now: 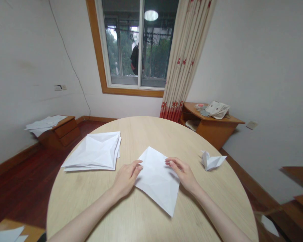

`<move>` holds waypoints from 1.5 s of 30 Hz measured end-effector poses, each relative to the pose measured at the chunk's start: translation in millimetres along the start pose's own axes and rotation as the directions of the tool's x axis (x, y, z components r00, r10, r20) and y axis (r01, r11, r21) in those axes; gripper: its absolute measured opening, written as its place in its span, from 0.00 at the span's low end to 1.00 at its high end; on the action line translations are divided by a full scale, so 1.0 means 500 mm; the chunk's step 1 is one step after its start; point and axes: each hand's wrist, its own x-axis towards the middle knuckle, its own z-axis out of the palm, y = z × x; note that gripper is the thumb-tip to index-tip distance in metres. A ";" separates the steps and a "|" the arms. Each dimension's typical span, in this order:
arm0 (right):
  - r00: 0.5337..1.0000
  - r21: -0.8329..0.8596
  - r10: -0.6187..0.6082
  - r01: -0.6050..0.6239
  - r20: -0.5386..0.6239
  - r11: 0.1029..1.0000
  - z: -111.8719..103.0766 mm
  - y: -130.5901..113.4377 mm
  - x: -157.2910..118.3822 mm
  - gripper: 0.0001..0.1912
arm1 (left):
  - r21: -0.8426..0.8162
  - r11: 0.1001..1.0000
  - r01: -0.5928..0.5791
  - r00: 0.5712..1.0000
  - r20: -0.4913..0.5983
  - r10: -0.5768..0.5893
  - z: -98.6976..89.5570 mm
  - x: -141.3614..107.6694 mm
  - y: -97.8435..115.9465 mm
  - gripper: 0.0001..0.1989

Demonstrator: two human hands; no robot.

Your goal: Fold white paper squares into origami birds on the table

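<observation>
A creased white sheet of paper (156,178) is at the middle of the round table, turned so that one corner points away from me and another toward me. My left hand (127,176) is at its left edge, thumb and fingers closed on the paper there. On the opposite edge my right hand (183,173) has its fingers bent, with the fingertips and thumb on the paper. Fold lines cross the sheet. To the left lies a stack of creased white paper (96,151). A folded paper figure (212,161) with a pointed end rests at the right.
The round wooden table (141,127) fills the space before me. Behind it are a window (138,43), a patterned curtain (184,60) and a corner cabinet (212,127) bearing a light-coloured bag (217,109). A low drawer unit (65,131) with papers stands at the left.
</observation>
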 end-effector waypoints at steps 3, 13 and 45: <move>0.992 -0.107 0.027 -0.013 0.127 0.994 0.003 0.011 -0.001 0.15 | 0.070 0.997 -0.024 1.000 0.018 0.023 -0.001 0.001 0.003 0.19; 0.923 -0.349 -0.009 0.155 0.385 0.924 0.005 0.022 -0.010 0.15 | 0.204 0.965 -0.166 0.981 0.137 0.139 0.009 -0.004 -0.004 0.29; 0.884 -0.648 0.134 0.217 0.448 0.730 0.026 -0.003 -0.031 0.27 | 0.101 0.932 -0.349 0.903 0.302 0.305 0.011 -0.023 0.033 0.14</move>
